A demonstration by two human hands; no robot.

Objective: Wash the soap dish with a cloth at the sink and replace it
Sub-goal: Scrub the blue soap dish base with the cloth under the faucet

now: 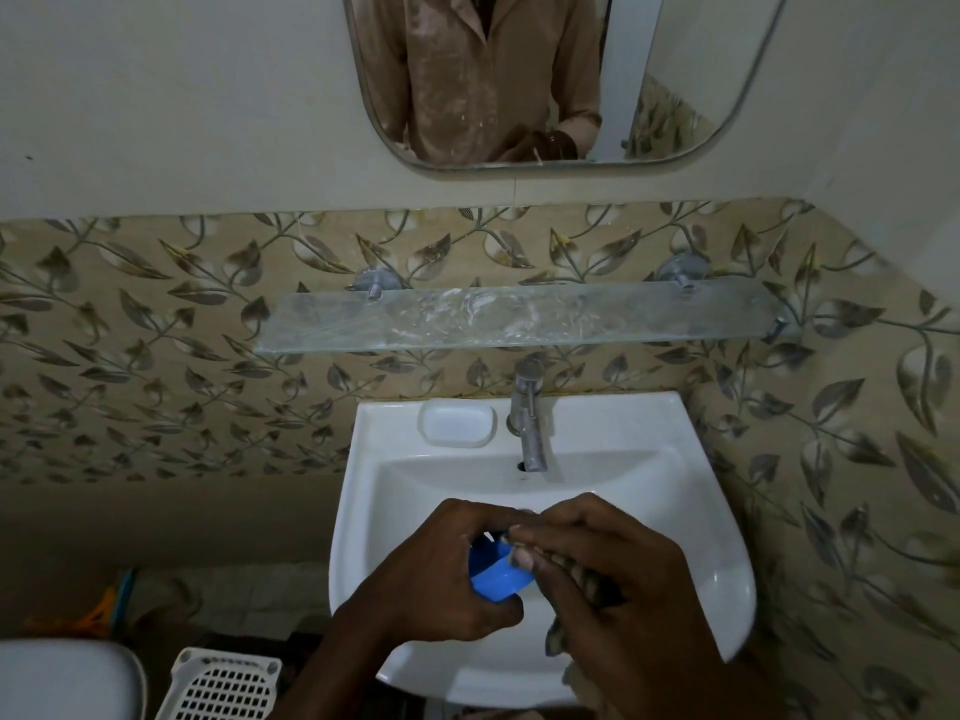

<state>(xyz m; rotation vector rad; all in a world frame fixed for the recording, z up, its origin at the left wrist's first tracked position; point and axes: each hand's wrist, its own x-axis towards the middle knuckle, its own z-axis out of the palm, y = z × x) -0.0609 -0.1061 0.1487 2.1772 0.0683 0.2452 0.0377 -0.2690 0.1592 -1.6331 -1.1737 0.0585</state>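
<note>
Over the white sink (pixel 691 511) my left hand (pixel 436 574) grips a blue soap dish (pixel 496 574), fingers curled round its edge. My right hand (pixel 618 569) holds a dark, patterned cloth (pixel 582 589) bunched under its fingers and presses it against the dish's right side. Most of the cloth is hidden beneath that hand, with a bit hanging below it. The tap (pixel 527 418) stands at the back of the basin and no water runs from it.
A white moulded soap recess (pixel 456 423) sits on the sink's back ledge, left of the tap. A glass shelf (pixel 519 317) hangs above, a mirror (pixel 519 80) higher up. A white perforated basket (pixel 218 685) and a toilet lid (pixel 67 678) are lower left.
</note>
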